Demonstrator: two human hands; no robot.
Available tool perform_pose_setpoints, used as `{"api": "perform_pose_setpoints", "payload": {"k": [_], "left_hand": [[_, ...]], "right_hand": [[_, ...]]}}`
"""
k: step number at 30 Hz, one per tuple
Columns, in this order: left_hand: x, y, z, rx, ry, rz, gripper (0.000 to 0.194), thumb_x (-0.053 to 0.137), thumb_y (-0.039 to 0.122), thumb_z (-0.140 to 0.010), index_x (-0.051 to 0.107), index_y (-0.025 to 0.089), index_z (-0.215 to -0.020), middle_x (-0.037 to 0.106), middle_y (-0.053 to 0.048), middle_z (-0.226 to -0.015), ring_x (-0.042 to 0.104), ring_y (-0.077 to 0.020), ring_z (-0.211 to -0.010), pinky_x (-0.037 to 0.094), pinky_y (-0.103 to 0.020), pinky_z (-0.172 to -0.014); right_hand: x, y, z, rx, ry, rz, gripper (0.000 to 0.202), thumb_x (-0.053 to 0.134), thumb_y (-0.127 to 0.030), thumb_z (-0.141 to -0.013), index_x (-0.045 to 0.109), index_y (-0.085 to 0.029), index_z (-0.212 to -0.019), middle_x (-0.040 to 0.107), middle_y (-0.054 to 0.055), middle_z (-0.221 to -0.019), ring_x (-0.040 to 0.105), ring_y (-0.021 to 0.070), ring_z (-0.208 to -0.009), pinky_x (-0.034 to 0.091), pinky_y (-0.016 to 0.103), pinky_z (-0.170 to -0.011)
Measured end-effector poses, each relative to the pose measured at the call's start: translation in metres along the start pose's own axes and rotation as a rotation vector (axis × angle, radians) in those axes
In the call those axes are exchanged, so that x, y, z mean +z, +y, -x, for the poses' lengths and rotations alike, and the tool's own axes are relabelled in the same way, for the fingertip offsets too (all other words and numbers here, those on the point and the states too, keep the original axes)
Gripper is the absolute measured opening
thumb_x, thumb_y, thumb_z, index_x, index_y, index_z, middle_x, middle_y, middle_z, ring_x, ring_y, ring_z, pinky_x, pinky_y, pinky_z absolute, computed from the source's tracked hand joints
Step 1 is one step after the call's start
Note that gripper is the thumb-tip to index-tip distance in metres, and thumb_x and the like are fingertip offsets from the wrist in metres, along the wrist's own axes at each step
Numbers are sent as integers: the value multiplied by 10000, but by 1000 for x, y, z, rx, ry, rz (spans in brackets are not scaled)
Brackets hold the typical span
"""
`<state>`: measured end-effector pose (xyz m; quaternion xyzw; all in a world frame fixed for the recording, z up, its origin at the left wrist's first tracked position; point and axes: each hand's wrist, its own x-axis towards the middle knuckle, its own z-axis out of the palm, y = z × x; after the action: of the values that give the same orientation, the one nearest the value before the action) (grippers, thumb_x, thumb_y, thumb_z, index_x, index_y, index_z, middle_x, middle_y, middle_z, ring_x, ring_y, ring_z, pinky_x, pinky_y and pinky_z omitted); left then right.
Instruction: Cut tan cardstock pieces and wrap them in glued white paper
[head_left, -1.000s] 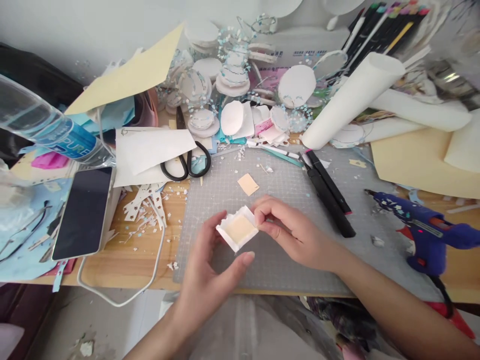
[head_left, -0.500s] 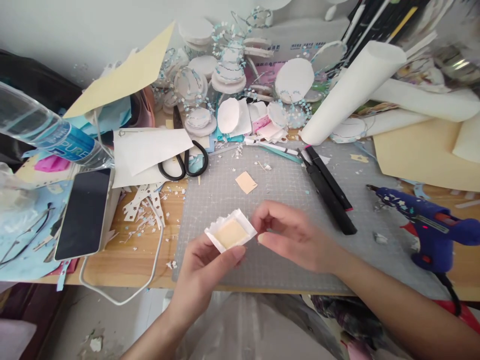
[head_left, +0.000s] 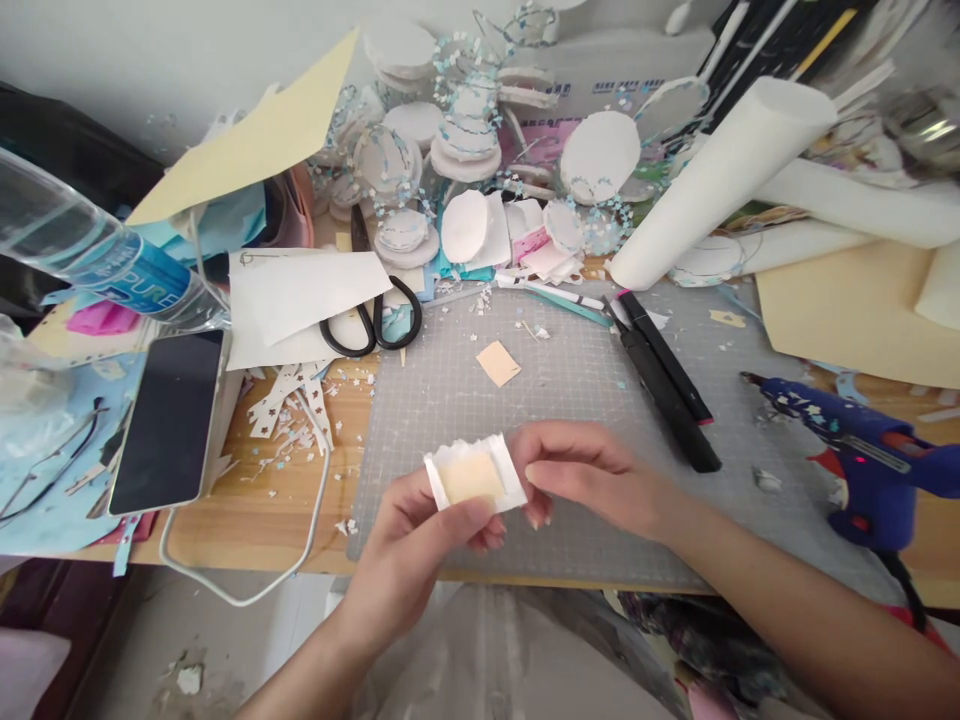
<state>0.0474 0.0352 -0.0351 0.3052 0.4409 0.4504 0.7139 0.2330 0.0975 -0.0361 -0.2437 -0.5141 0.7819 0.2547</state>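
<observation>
My left hand (head_left: pixel 431 530) pinches a small white paper piece (head_left: pixel 513 478) with a cream card rectangle (head_left: pixel 469 478) set in its middle. The thumb lies over the lower edge, fingers underneath. The paper's upper edge is crinkled, and its sides look turned up. Close against its right edge is my right hand (head_left: pixel 592 475), loosely curled with thumb and fingertips apart. Whether those fingers touch the paper is hard to make out; no object shows between them. On the grey cutting mat (head_left: pixel 420 400) beyond lies a second small cream card (head_left: pixel 499 363).
Black tweezers (head_left: pixel 664 385) and a blue glue gun (head_left: pixel 862 450) lie to the right. Black-handled scissors (head_left: pixel 371 330), a phone (head_left: pixel 171 420) and a water bottle (head_left: pixel 127 260) are on the left. White paper discs (head_left: pixel 465 228) and a white roll (head_left: pixel 720 185) stand behind.
The paper piece has turned slightly clockwise and shifted a little right and down in my left hand. My right fingers have come lower beside its right edge. The view has shifted slightly.
</observation>
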Motion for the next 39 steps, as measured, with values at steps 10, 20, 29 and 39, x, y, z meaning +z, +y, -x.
{"api": "perform_pose_setpoints", "payload": {"k": [10,20,29,39], "left_hand": [[3,1,1,-101,-89,68,155,728,318,-737,721,195,-642,643,-21,-585,542,-128,-545,437,-247,-527],[1,-1,3,-154,-92,118,156,741,318,-735,719,196,-641,632,-5,-584,530,-110,-558,427,-225,-549],[2,-1,3,-160,-76,83,201,736,347,-762,702,175,-664,621,7,-601,525,-89,-568,433,-194,-567],[0,-4,4,-74,-66,4,183,709,332,-796,709,202,-667,617,19,-605,521,-87,-587,427,-186,-589]], "right_hand": [[1,7,0,121,-170,-164,244,624,-408,-832,575,-169,-845,586,-2,-718,550,99,-642,448,224,-589],[2,5,-1,134,-188,-204,138,642,-294,-804,560,-185,-825,555,-15,-713,526,90,-628,428,222,-589],[1,10,-2,124,-181,-244,157,661,-267,-812,585,-152,-887,582,-5,-748,547,81,-646,453,208,-603],[4,8,-3,83,-190,-259,92,636,-184,-821,582,-161,-893,627,-6,-802,569,68,-692,445,188,-641]]}}
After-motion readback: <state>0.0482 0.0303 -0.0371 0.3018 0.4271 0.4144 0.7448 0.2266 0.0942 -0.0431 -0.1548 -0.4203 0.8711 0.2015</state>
